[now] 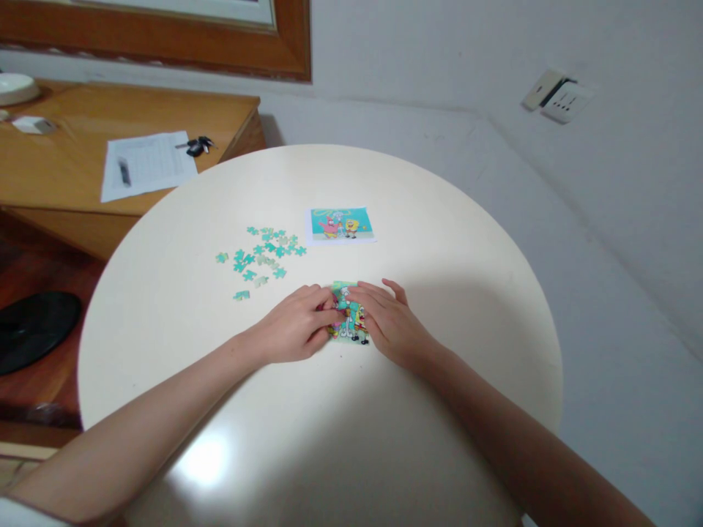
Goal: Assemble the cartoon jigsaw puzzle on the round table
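- Far off toward ten to eleven o'clock from the joined puzzle, keys (198, 149) rest on a paper sheet (148, 165), perhaps weighing it down.
- Nearer, at ten o'clock, your loose puzzle pieces (269, 247) lie scattered on the white table (439, 197), probably spread so each can be told apart.
- At nine o'clock, your left hand (299, 323) curls over the puzzle's edge, forefinger reaching across it, seemingly to steady that side; you cannot tell whether thumb and finger pinch a piece.
- At twelve o'clock, the picture card (341, 224) lies face up and turned your way, likely to be seen without lifting it.
- Centrally, the joined puzzle (346, 327) lies flat between your hands, partly covered.
- At three o'clock, your right hand (394, 326) lies palm down, fingers extended over the puzzle, one finger standing apart, apparently bracing rather than pinching.
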Motion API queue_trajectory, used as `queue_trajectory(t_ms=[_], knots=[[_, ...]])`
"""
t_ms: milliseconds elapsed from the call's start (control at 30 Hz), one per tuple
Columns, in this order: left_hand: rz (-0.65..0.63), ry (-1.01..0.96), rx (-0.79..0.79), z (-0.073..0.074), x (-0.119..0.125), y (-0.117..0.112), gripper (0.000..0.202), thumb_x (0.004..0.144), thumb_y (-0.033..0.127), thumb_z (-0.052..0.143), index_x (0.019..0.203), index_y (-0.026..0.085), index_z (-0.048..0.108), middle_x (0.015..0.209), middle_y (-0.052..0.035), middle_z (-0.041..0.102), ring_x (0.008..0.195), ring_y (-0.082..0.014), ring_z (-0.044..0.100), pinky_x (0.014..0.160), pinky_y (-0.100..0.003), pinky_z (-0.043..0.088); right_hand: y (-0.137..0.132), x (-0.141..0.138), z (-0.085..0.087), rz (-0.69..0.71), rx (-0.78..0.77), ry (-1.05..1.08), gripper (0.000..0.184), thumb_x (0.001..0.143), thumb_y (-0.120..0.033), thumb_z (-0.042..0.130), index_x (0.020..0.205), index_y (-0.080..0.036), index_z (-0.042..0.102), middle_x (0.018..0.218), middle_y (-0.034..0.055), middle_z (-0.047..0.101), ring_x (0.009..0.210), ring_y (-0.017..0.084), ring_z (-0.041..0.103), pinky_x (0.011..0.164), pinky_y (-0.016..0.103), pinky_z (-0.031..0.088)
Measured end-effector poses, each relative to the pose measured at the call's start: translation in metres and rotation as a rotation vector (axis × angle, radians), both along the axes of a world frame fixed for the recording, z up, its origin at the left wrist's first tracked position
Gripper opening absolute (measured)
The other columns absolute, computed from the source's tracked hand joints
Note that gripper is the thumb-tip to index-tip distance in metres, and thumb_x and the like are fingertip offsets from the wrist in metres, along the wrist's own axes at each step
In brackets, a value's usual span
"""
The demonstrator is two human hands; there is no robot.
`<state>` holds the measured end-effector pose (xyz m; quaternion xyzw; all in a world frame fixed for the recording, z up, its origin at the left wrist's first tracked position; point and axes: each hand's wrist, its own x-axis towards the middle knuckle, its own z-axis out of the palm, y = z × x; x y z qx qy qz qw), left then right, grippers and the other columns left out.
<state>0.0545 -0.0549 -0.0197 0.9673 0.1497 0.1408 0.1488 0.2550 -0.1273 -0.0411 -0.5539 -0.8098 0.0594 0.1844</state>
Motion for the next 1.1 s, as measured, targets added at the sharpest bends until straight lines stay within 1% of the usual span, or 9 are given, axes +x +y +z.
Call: queue_trajectory(t_ms=[133,233,367,500,767,933,1000,1100], knots=[[0.003,0.015,0.009,0.0,0.0,0.0,0.032,0.081,0.013,0.04,0.096,0.018,0.068,0.083,-0.0073,0.055,0.078,-0.0185,0.05,0.074,-0.033,0.043,0.0,-0.002,-0.004,-0.033,0.006,-0.05,0.044,0.09,-0.013,0.03,0.127,-0.017,0.054,0.136,0.0111,0.054,0.13,0.021,0.044,0.11,0.045,0.022],[0.009,0.038,0.016,0.001,0.001,0.0,0.032,0.082,0.013,0.04,0.096,0.018,0.068,0.082,-0.0076,0.056,0.079,-0.0189,0.05,0.074,-0.033,0.043,0.001,-0.002,-0.006,-0.054,0.032,-0.07,0.043,0.091,-0.015,0.031,0.128,-0.017,0.052,0.136,0.0118,0.055,0.13,0.021,0.045,0.11,0.044,0.022],[0.015,0.043,0.024,0.0,0.001,0.001,0.033,0.083,0.014,0.04,0.098,0.018,0.068,0.083,-0.0075,0.056,0.08,-0.0189,0.051,0.075,-0.033,0.044,0.003,0.001,-0.005,-0.083,0.062,-0.042,0.039,0.092,-0.015,0.033,0.125,-0.017,0.053,0.127,0.0099,0.061,0.122,0.018,0.052,0.11,0.041,0.02],[0.028,0.021,0.031,0.0,0.0,0.002,0.033,0.083,0.014,0.04,0.098,0.018,0.068,0.082,-0.0074,0.056,0.076,-0.0183,0.051,0.072,-0.033,0.044,0.004,0.004,-0.001,-0.112,0.088,0.006,0.035,0.092,-0.017,0.034,0.119,-0.02,0.056,0.117,0.0075,0.066,0.112,0.018,0.056,0.108,0.04,0.021],[0.067,0.003,0.052,-0.002,-0.002,0.005,0.034,0.082,0.013,0.04,0.097,0.017,0.069,0.08,-0.0077,0.057,0.073,-0.0184,0.05,0.069,-0.033,0.044,0.004,0.007,0.003,-0.135,0.165,0.021,0.025,0.093,-0.018,0.038,0.106,-0.018,0.06,0.099,0.0058,0.071,0.093,0.019,0.06,0.099,0.036,0.028],[0.105,-0.004,0.089,-0.005,-0.003,0.008,0.032,0.08,0.013,0.041,0.094,0.015,0.07,0.08,-0.0084,0.057,0.072,-0.0185,0.05,0.067,-0.034,0.044,0.004,0.008,0.004,-0.137,0.191,0.038,0.023,0.093,-0.018,0.04,0.098,-0.019,0.063,0.085,0.004,0.071,0.082,0.017,0.06,0.094,0.034,0.031],[0.115,0.0,0.095,-0.006,-0.004,0.008,0.032,0.08,0.013,0.041,0.095,0.015,0.069,0.08,-0.0084,0.057,0.073,-0.0185,0.05,0.068,-0.034,0.044,0.004,0.008,0.003,-0.133,0.2,0.036,0.022,0.092,-0.018,0.042,0.096,-0.019,0.063,0.081,0.0036,0.07,0.079,0.017,0.06,0.093,0.034,0.032],[0.133,-0.001,0.097,-0.007,-0.004,0.009,0.032,0.081,0.014,0.041,0.098,0.015,0.069,0.081,-0.0086,0.057,0.075,-0.0189,0.05,0.069,-0.034,0.045,0.003,0.007,0.003,-0.124,0.204,0.043,0.018,0.091,-0.019,0.046,0.094,-0.02,0.063,0.085,0.0037,0.07,0.083,0.018,0.06,0.093,0.035,0.032]])
